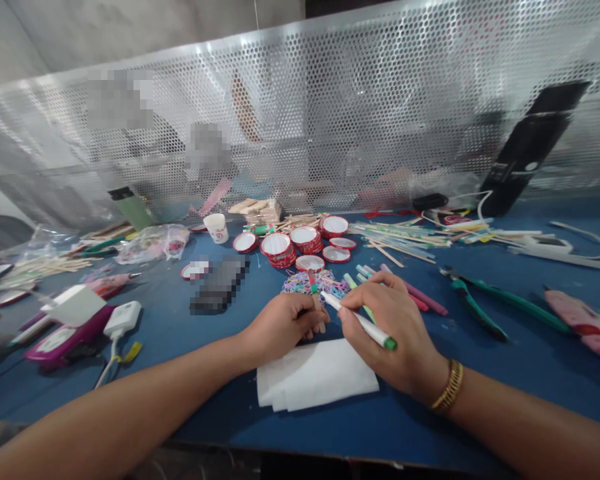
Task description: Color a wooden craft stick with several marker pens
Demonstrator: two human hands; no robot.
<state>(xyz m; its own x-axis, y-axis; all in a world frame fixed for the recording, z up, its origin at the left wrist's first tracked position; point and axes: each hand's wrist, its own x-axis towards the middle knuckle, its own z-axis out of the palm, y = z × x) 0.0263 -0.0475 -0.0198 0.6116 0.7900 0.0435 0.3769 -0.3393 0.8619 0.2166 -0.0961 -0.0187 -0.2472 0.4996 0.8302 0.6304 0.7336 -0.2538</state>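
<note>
My right hand (391, 330) grips a white marker with a green end (365, 323), its tip pointing left toward my other hand. My left hand (281, 323) is closed around a small wooden stick (314, 288) with a red-and-green painted part, held upright just above a folded white tissue (315, 375). The two hands almost touch over the blue table (190, 373). A gold bracelet (449, 387) sits on my right wrist. Right behind the hands lies a heap of coloured rubber bands (300, 283).
Red-rimmed round lids (300, 243) are stacked behind the bands. More markers (420, 297) and green-handled pliers (485, 303) lie to the right, a pink glue gun (580, 320) farther right. Sticks (415, 237), a white charger (123, 319) and a paper cup (217, 228) surround them. A perforated metal screen (330, 113) closes the back.
</note>
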